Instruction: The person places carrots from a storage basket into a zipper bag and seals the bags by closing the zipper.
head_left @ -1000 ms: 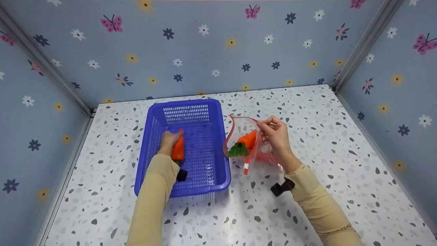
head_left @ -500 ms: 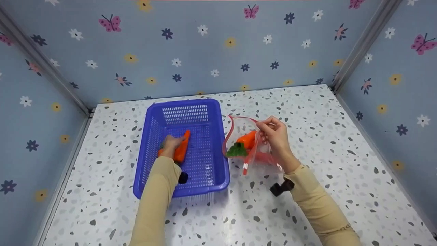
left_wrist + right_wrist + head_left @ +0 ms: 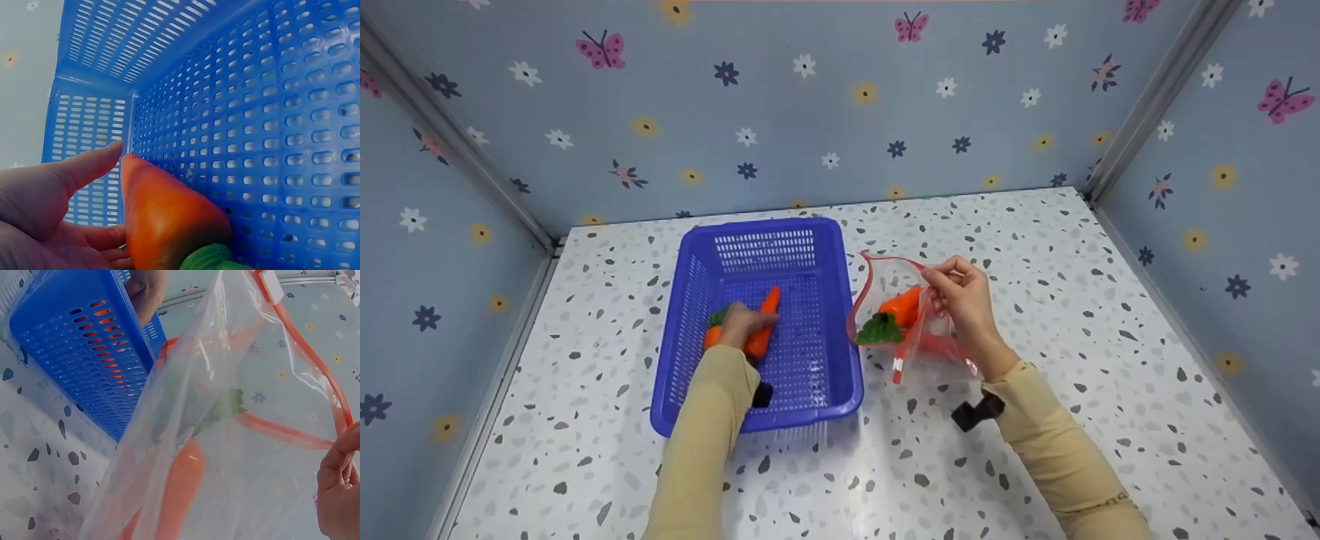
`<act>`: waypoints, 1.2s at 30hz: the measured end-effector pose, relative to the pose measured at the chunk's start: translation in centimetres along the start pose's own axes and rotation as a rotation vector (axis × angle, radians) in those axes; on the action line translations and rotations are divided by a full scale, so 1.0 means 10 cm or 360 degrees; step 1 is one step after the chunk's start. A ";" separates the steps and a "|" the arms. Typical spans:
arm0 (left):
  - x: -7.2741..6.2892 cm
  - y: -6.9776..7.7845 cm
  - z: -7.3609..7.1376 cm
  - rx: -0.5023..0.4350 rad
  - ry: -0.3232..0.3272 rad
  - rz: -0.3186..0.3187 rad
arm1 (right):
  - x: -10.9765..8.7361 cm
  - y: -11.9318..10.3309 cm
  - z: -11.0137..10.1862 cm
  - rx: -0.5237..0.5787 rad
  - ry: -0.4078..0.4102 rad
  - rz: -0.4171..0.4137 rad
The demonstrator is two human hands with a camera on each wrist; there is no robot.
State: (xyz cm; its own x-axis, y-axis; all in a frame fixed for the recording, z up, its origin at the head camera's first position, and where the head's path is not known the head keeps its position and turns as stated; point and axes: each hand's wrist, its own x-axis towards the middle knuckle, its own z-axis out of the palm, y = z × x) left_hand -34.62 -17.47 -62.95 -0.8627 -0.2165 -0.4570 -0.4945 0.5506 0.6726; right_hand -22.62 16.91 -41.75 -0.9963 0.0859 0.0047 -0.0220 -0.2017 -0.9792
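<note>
My left hand (image 3: 741, 324) is down inside the blue basket (image 3: 851, 375). Its thumb lies across an orange carrot (image 3: 767, 319) in the head view. In the left wrist view the thumb is straight and the fingers reach behind the carrot (image 3: 169, 219), which has a green top. Left of the hand is a second orange piece (image 3: 712, 337) with green leaves, partly hidden by the hand. My right hand (image 3: 964, 296) pinches the red-edged mouth of a clear zip bag (image 3: 225, 455), holding it open. Inside the bag lie an orange carrot (image 3: 901, 306) and green leaves (image 3: 879, 330).
The basket's right wall stands just left of the bag's mouth. Both are on a white speckled table (image 3: 1035, 247). Blue flowered panels (image 3: 840, 112) enclose the back and sides. A red zip slider end (image 3: 898, 367) hangs at the bag's front.
My left hand has shifted slightly right and nearer to me in the basket. The carrot moved a little right, and the second orange piece came into view. The right hand stays at the bag.
</note>
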 end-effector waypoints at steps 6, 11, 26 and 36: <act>0.33 -0.17 0.11 0.0096 0.0005 0.0040 | 0.01 0.00 0.00 -0.0009 0.0003 0.0011; 0.58 -0.32 0.20 0.0149 0.0078 0.0073 | 0.00 -0.01 0.01 -0.0014 0.0011 0.0026; -0.88 0.51 -0.27 0.0077 0.0277 0.0112 | -0.03 0.01 0.00 -0.0023 0.0012 0.0011; -1.61 0.98 -0.45 -0.0037 0.0169 0.0227 | -0.03 0.01 0.00 -0.0023 -0.0007 -0.0014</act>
State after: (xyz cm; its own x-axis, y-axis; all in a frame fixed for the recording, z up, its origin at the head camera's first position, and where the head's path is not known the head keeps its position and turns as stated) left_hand -26.01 -12.23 -46.36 -0.9301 -0.2221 -0.2925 -0.3673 0.5633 0.7401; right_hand -22.30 16.84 -41.86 -0.9964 0.0836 0.0143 -0.0298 -0.1871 -0.9819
